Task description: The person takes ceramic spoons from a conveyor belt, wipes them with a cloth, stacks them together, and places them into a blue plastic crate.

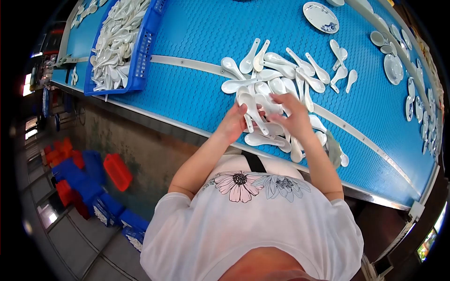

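Note:
My left hand (pixel 233 122) is closed around white ceramic spoons; the top one (pixel 246 99) lies bowl up, with its handle pointing toward me. At least one more spoon handle shows beneath it. Just to the right, my right hand (pixel 295 117) hovers over the heap with its fingers apart and slightly blurred, and I see nothing held in it. Many loose white spoons (pixel 280 69) lie in a pile around and beyond both hands. Some are partly hidden under my hands. A greyish cloth-like thing (pixel 333 150) sits beside my right forearm.
A blue plastic basket (pixel 136 83) full of white spoons stands at the left on the blue textured surface (pixel 197 33). A white strip (pixel 347 125) crosses it. Patterned plates (pixel 321 18) and small dishes (pixel 393 69) lie at the right. Red and blue crates (pixel 117 171) are on the floor.

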The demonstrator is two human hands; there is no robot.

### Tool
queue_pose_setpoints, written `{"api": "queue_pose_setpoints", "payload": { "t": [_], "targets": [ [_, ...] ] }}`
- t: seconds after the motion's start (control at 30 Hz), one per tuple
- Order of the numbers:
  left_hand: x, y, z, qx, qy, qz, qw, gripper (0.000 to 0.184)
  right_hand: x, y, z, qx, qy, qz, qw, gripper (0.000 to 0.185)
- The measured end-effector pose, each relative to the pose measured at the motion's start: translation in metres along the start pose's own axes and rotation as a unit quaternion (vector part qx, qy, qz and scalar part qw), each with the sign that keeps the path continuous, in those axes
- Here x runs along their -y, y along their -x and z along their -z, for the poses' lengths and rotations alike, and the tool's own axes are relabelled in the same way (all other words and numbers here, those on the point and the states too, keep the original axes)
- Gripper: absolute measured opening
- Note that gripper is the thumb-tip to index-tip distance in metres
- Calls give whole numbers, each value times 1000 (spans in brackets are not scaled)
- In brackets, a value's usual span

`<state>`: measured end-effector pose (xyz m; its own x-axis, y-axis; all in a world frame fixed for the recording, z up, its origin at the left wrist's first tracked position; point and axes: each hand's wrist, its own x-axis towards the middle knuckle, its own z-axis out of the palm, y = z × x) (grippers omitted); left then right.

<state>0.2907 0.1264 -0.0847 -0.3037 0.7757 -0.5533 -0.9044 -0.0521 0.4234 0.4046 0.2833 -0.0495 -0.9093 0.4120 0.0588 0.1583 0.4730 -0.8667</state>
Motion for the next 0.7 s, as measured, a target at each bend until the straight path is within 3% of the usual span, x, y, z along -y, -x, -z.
{"api": "queue_pose_setpoints", "payload": {
  "t": [0.1,0.13,0.17,0.3,0.37,0.43,0.47,0.5,0.53,0.57,0.6,0.63,0.7],
  "targets": [
    [0,-4,8,-31,-72,-25,997,46,-11,26,2,-62,21,-18,998,40],
    [-6,0,12,-59,-67,5,996,42,-21,35,11,-100,-20,-93,990,38],
    [-12,3,16,-46,-85,-21,995,40,-33,45,24,-136,-61,-167,975,36],
    [-51,17,57,-124,-106,-99,982,35,-56,109,81,-216,189,-208,935,28],
    [-90,25,78,-169,-95,-104,976,24,-77,152,106,-226,241,-242,912,29],
    [-156,25,115,-128,-8,-85,988,22,-86,186,121,-230,224,-300,898,31],
    [-197,26,130,-36,40,-119,991,23,-81,193,123,-235,224,-317,891,31],
    [-242,27,137,-32,101,-159,982,29,-77,200,124,-239,224,-337,883,32],
    [-272,30,108,-99,101,-289,947,50,-81,207,126,-237,222,-332,886,32],
    [-305,35,114,-134,26,-293,946,65,-89,216,128,-248,261,-309,880,33],
    [-322,35,102,-306,10,-341,889,69,-94,225,128,-261,301,-287,871,35],
    [-322,29,97,-300,9,-343,890,69,-99,236,124,-267,301,-285,870,35],
    [-311,8,85,-408,-226,-421,777,53,-111,256,117,-216,418,-274,839,29]
  ]
}}
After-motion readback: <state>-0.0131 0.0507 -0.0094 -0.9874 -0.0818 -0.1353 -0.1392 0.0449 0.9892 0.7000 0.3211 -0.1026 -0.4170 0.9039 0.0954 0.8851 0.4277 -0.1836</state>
